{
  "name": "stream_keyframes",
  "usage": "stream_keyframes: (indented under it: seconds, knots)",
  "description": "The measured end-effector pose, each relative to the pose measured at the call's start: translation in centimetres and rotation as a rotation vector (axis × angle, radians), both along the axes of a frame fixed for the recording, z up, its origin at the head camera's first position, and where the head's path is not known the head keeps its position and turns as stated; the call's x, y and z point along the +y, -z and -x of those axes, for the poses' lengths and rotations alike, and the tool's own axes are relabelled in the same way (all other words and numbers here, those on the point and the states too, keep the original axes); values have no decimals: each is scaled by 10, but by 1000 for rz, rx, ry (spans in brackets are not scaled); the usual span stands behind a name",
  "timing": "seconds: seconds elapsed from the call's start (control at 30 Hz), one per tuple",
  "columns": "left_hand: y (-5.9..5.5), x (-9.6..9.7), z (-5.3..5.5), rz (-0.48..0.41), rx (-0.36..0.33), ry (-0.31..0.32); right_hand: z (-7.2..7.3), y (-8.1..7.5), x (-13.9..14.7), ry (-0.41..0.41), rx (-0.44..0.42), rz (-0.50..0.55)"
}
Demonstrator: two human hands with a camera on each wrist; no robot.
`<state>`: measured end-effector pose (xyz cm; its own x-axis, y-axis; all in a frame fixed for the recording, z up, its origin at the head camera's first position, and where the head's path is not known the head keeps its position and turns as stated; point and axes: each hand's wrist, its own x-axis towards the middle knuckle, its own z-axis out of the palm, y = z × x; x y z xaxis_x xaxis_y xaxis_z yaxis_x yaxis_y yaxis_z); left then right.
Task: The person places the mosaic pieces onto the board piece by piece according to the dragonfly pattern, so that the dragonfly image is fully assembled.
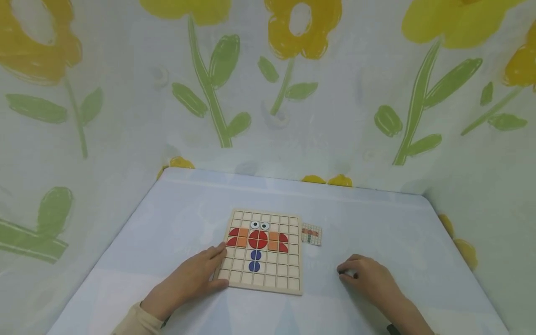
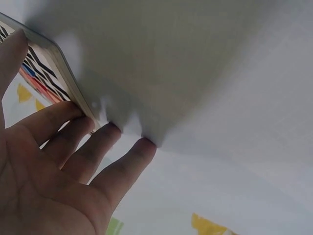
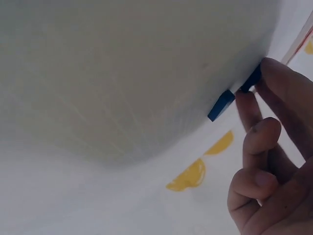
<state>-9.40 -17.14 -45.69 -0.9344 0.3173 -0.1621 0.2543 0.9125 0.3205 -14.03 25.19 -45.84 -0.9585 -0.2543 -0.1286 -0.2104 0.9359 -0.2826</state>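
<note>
A wooden grid board (image 1: 268, 281) lies on the table, bearing a figure of flat pieces: two eye pieces (image 1: 260, 225), a red circle (image 1: 257, 239), orange squares (image 1: 273, 240), red quarter-rounds and blue half-rounds (image 1: 254, 266). My left hand (image 1: 190, 277) touches the board's left side, fingers along the edge and thumb by the near left corner. To the right of the board, my right hand (image 1: 370, 279) pinches a small blue piece (image 3: 252, 78) between thumb and finger, low over the table. Beside those fingertips is another blue piece (image 3: 221, 105). The fingers partly hide the pinched piece's shape.
A small picture card (image 1: 311, 234) with a similar gridded figure lies against the board's right side. The pale table (image 1: 201, 200) meets flower-printed walls (image 1: 326, 116) at the back and both sides.
</note>
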Motion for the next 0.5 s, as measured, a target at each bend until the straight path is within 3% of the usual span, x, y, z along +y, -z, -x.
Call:
stream_keyframes:
  seconds: [0.5]
  knots:
    - [-1,-1,1,-10,6,2,-7,-1,-3,-44,58,-14]
